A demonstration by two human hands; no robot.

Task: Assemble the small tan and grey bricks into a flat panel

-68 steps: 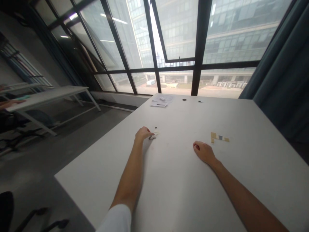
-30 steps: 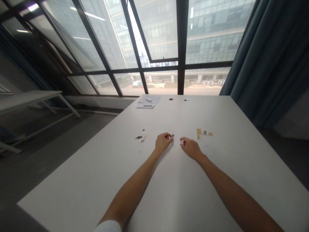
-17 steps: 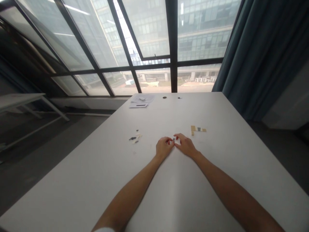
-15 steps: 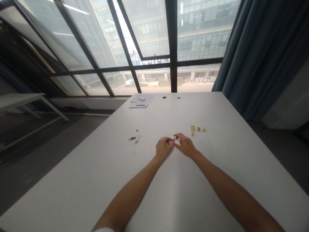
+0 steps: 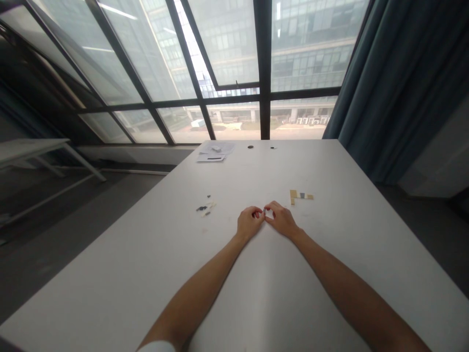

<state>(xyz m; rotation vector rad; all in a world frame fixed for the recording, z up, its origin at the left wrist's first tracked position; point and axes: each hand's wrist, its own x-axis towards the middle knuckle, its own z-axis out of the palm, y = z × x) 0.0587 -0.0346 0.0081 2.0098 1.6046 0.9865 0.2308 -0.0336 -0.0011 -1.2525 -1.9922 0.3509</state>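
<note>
My left hand (image 5: 250,221) and my right hand (image 5: 281,219) meet near the middle of the white table (image 5: 242,283). Between their fingertips is a small grey piece (image 5: 264,210), too small and too covered by the fingers to name. Thumb and forefinger of the left hand pinch it from the left. The right hand's thumb and forefinger close on it from the other side. To the right of my hands lie flat tan and grey pieces (image 5: 301,195) set in an angled row. Over to the left is a loose group of small dark and pale pieces (image 5: 205,209).
Paper sheets (image 5: 211,158) with a small white object on them lie at the table's far left corner. Two dark round spots (image 5: 250,147) sit along the far edge. Windows rise behind, a blue curtain (image 5: 377,98) hangs right, and another table (image 5: 32,146) stands left.
My right forefinger has come down and in, closing on the small grey piece. The left hand keeps its pinch almost unmoved, and the view has shifted slightly.
</note>
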